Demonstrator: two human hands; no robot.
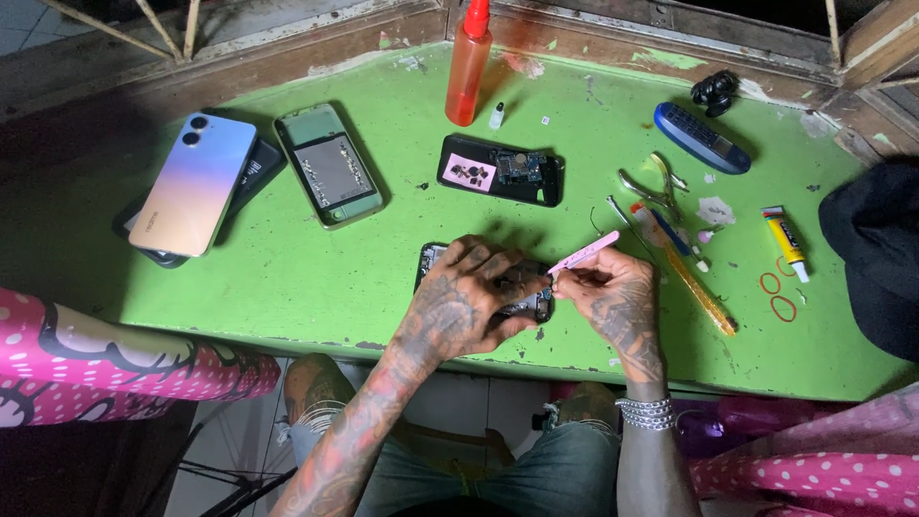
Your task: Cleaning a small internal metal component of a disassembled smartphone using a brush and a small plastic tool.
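— Where's the opened phone point(522, 292)?

— At six o'clock on the green worktop point(316, 278), pinned under the left hand point(458, 302). The right hand point(613, 297) has its grip clamped on pink tweezers point(584, 254).

— I'd keep the phone pressed flat and the tips low.

Five phones point(196, 182), one red bottle point(468, 67), three rubber bands point(783, 307), one glue tube point(787, 241)

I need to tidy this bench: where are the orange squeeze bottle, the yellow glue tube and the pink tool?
orange squeeze bottle point(467, 81), head view, middle of its body.
yellow glue tube point(785, 236), head view, its yellow barrel.
pink tool point(586, 253), head view, mid-shaft above the right hand.
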